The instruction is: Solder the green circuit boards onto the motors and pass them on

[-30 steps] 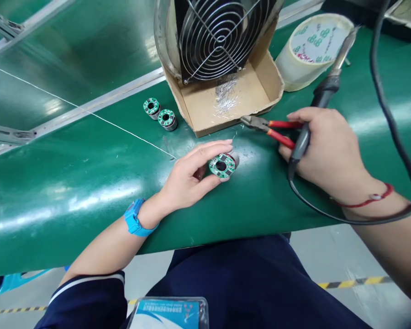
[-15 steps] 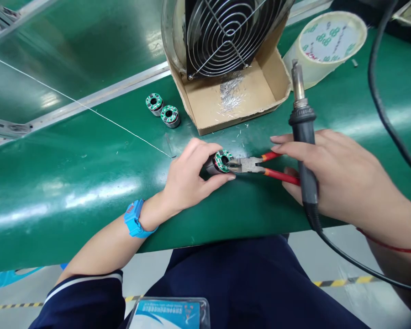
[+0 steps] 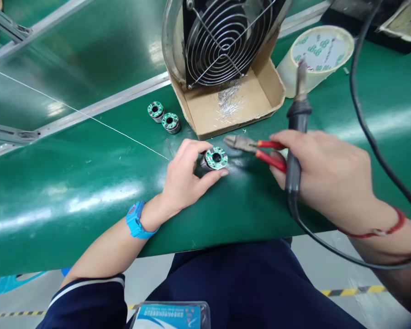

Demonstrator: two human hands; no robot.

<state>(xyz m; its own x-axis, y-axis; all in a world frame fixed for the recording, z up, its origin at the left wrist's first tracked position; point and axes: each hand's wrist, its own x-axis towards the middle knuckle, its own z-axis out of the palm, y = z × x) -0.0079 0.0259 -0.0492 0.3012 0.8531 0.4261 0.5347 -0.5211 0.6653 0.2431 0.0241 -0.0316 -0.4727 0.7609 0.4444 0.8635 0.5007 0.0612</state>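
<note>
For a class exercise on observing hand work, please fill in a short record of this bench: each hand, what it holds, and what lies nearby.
Left hand: grips a small grey cylinder topped by a green ring-shaped circuit board
Right hand: holds red-handled metal pliers and a black-handled soldering iron
Pliers' metal head: apart from the circuit board
Two similar cylinders: on the green tabletop, boards upward
Brown cardboard tray: holds thin silvery clippings; black wire-guarded fan at its back
Wide translucent tape roll: beside the tray
</note>
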